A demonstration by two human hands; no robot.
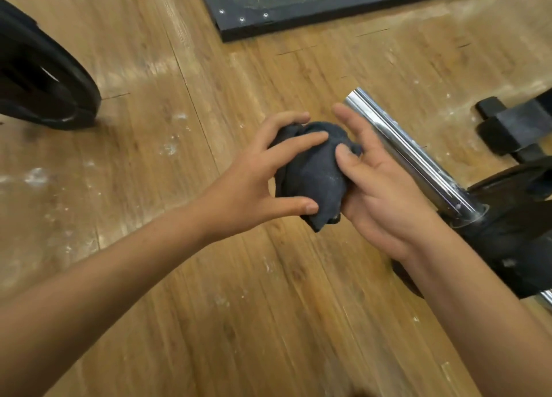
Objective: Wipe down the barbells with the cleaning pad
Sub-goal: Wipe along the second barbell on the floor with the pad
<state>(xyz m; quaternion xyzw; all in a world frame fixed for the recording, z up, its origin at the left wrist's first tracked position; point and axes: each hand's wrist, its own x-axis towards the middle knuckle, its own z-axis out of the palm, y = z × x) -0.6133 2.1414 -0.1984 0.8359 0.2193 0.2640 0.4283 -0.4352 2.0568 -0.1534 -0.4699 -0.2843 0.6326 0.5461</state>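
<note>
Well left of the chrome bar's [403,146] free end, wood floor [179,277] stretches wide to a black plate [44,83] at the frame edge. Beyond the bar, a dark mat [298,5] shows a bolted corner edge. Right of the bar sits a black block [513,125]; the bar's near end runs into another plate [513,232]. Cleaning pad [310,175] is a dark, bunched cloth, just left of the bar. Left hand [257,169] grips it with curled fingers and thumb. Right hand [379,181] cups it, thumb pinching in, fingers straight beside the bar; contact with the bar unclear.
</note>
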